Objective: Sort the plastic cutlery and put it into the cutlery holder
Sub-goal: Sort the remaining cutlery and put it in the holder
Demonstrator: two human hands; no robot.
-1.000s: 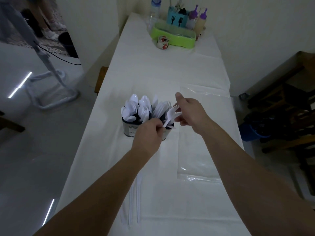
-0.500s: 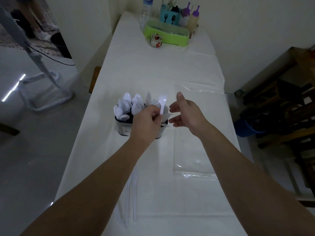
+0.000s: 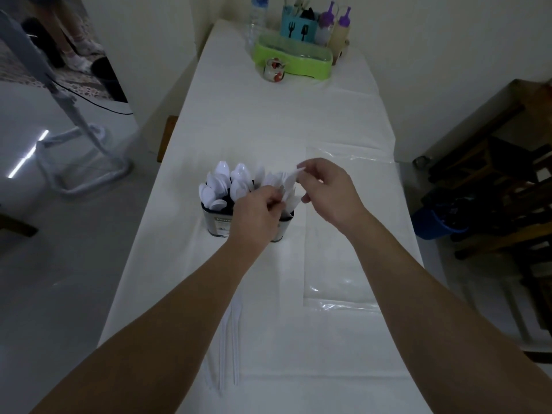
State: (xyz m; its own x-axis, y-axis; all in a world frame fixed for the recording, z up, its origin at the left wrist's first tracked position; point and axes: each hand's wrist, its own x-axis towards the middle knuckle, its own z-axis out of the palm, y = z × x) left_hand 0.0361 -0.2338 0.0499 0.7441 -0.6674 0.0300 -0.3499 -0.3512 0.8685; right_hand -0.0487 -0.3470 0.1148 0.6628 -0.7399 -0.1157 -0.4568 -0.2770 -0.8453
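A dark cutlery holder (image 3: pixel 217 224) stands mid-table, packed with white plastic spoons (image 3: pixel 222 180) on its left side and more white cutlery on its right. My left hand (image 3: pixel 257 212) hovers over the holder's right part, fingers pinched on the stems of white cutlery there. My right hand (image 3: pixel 328 189) is just right of the holder, thumb and forefinger pinching the top of a white plastic piece (image 3: pixel 291 182); blur hides whether it is a fork or a knife. Two long white plastic pieces (image 3: pixel 230 348) lie on the cloth under my left forearm.
A clear plastic bag (image 3: pixel 343 264) lies flat to the right of the holder. At the table's far end stand a green tray (image 3: pixel 294 59), a teal utensil caddy (image 3: pixel 297 28), bottles and a small cup (image 3: pixel 274 70). Dark wooden furniture (image 3: pixel 493 189) lines the right side.
My right hand has closed its fingertips on a white piece above the holder's right side. My left hand has dropped lower into the cutlery, and the raised spoon is no longer held up.
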